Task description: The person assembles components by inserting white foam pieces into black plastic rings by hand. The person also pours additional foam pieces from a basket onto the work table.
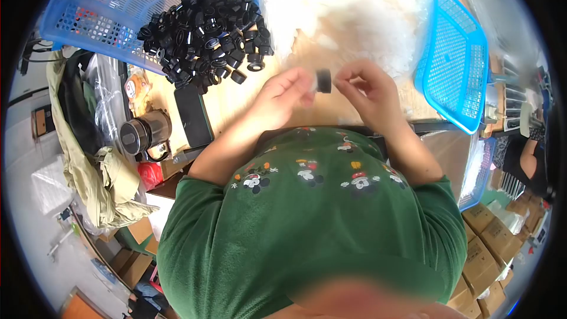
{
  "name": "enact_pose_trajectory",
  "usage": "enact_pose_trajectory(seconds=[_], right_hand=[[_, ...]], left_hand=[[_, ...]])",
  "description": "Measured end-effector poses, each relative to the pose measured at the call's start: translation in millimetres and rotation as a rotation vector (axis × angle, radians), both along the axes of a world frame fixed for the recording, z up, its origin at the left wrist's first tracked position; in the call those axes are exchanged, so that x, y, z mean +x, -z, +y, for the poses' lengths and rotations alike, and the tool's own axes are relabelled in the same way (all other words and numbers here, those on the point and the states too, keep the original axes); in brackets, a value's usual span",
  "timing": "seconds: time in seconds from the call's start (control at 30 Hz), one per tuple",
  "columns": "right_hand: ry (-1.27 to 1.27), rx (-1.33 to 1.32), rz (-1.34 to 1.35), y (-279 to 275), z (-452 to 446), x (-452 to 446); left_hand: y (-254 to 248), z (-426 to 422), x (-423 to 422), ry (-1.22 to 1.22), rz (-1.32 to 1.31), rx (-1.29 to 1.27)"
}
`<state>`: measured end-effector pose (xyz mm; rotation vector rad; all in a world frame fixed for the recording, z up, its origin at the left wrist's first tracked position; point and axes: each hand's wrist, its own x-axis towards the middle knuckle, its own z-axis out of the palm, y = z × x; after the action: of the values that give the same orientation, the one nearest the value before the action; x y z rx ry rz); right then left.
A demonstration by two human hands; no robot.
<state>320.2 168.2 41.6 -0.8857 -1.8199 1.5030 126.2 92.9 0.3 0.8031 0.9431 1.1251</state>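
Just above the table's near edge, my left hand (286, 95) pinches a short black cylindrical part (323, 81) between thumb and fingertips. A pale, blurred patch shows where the part meets those fingers. To the right of it, my right hand (373, 93) is curled with thumb and forefinger pressed together, a small gap away from the part. Whether anything tiny sits in that pinch is hidden. A heap of similar black parts (209, 35), some with shiny or tan rings, lies on the table at the upper left, beyond my left hand.
Behind the heap stands a blue plastic basket (97, 38). A lighter blue basket (455, 53) rests at the right. Clear plastic bags (372, 29) lie at the back. A dark phone (192, 116) and a lidded jar (146, 132) are at the left. Cardboard boxes (487, 248) stack at lower right.
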Motion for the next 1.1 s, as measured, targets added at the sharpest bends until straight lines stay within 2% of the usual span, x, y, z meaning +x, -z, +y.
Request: enact_pose_trajectory(seconds=[0.13, 0.5, 0.73, 0.83, 0.93, 1.03, 1.1], right_hand=[[-0.056, 0.170, -0.004, -4, -1, 0], [-0.039, 0.225, 0.021, 9, -2, -1], [-0.061, 0.239, -0.023, 6, 2, 5], [-0.065, 0.010, 0.076, 8, 0, 3], [-0.063, -0.113, 0.126, 13, 1, 3], [-0.081, -0.036, 0.137, 12, -5, 0], [-0.034, -0.093, 0.176, 1, -13, -1]], left_hand=[[-5, -2, 3, -0.022, 0.095, 0.100], [-16, -8, 15, -0.053, 0.273, 0.109], [-18, -7, 6, -0.076, 0.250, 0.123], [-10, -5, 2, -0.073, 0.247, 0.144], [-5, -4, 1, -0.078, 0.219, 0.158], [-2, -4, 2, -0.084, 0.144, 0.131], [1, -4, 1, -0.100, 0.120, 0.121]])
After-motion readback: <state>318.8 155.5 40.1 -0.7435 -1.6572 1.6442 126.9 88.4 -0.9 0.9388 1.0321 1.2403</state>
